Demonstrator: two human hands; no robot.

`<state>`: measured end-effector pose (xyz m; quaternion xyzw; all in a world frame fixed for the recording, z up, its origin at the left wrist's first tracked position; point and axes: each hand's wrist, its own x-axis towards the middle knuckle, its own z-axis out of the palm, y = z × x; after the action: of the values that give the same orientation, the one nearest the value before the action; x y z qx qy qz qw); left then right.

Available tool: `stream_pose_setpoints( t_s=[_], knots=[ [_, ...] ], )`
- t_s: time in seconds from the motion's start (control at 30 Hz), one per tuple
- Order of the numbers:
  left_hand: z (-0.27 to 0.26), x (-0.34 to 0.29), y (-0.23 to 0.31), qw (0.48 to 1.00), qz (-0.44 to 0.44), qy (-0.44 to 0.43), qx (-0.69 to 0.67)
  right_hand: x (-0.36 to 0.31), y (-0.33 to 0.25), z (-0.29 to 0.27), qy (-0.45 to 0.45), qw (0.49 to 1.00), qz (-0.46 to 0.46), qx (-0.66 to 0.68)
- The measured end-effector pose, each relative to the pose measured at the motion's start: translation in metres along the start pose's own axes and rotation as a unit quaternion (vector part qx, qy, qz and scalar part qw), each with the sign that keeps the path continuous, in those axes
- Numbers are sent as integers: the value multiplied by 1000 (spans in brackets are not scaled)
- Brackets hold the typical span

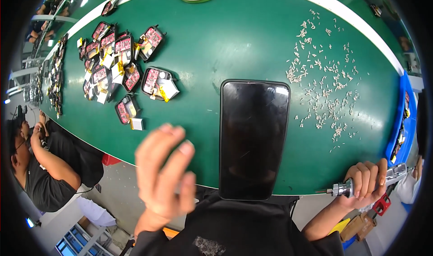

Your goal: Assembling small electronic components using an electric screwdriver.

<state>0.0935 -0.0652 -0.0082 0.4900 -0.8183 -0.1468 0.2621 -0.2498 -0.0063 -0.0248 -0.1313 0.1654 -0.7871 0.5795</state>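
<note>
At the lower right of the frame, a silver, cylindrical metal screwdriver is pointing its thin bit leftward, and the right hand is gripping it, fingers curling round the barrel. Probably the tool is weighing fairly heavy, stiff and slightly slippery where polished, its slim bit being the delicate end, so the thick barrel is offering the best hold. No writing is showing legibly on it. At the lower centre-left, the left hand is blurring, its fingers standing apart and half bent, holding nothing visible. Near the centre, a glossy black rectangular slab is showing no readable label. Toward the right, many small, pale, slender pieces are lying scattered over the dark green tabletop; at upper left, black casings with red circuit boards are lying heaped, any printing being too small to read
</note>
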Motion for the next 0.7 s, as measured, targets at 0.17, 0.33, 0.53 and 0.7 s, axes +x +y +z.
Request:
stream_pose_setpoints(
  t_s=[0.17, 0.33, 0.53, 0.7],
  knots=[
    [25, -42, 24, 998, 4, -25, -57, 0, -1, 2, 2, 1000, -6, 7],
    [38, -63, 39, 999, 0, -2, -42, 2, 0, 0, 8, 1000, 3, 29],
    [47, -64, 36, 998, 22, 17, -50, -1, -5, 0, -3, 1000, 1, 8],
    [32, -64, 44, 992, 20, 70, -104, -3, 0, 0, -14, 1000, 7, 5]
  ],
)
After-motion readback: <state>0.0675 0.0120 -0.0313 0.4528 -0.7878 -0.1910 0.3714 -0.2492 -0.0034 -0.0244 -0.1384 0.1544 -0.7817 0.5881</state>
